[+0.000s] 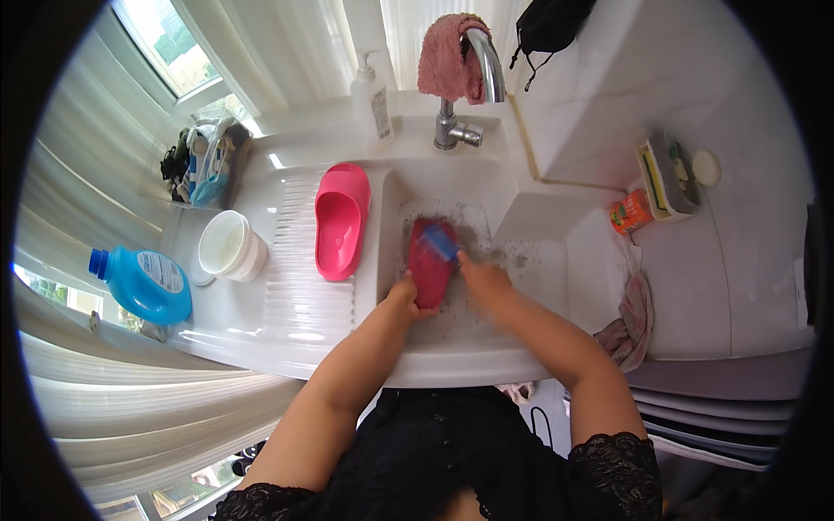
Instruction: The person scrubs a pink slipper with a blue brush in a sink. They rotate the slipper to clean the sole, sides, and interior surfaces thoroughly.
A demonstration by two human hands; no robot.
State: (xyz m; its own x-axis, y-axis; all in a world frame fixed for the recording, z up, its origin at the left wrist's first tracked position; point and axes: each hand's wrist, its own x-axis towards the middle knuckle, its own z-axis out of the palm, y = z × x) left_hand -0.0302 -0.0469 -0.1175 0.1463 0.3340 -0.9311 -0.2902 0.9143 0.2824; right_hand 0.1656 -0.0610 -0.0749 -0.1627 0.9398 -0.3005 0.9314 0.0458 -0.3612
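Observation:
Down in the white sink basin [539, 286], my left hand [410, 295] grips the near end of a pink-red slipper [424, 273]. My right hand [485, 280], smeared by motion, holds a blue scrubbing brush [439, 242] against the slipper's surface. Where the bristles meet the slipper is blurred. Grey, dirty suds are spread over the basin floor around it. A second pink slipper [341, 222] lies upright on the ribbed washboard [291, 260], left of the basin.
A chrome faucet [447, 130] draped with a pink towel [447, 56] stands behind the basin, beside a white pump bottle [372, 100]. Leftward are a white tub [233, 247], a blue detergent bottle [143, 285] and a clear box [208, 161]. An orange container [631, 211] stands at the right.

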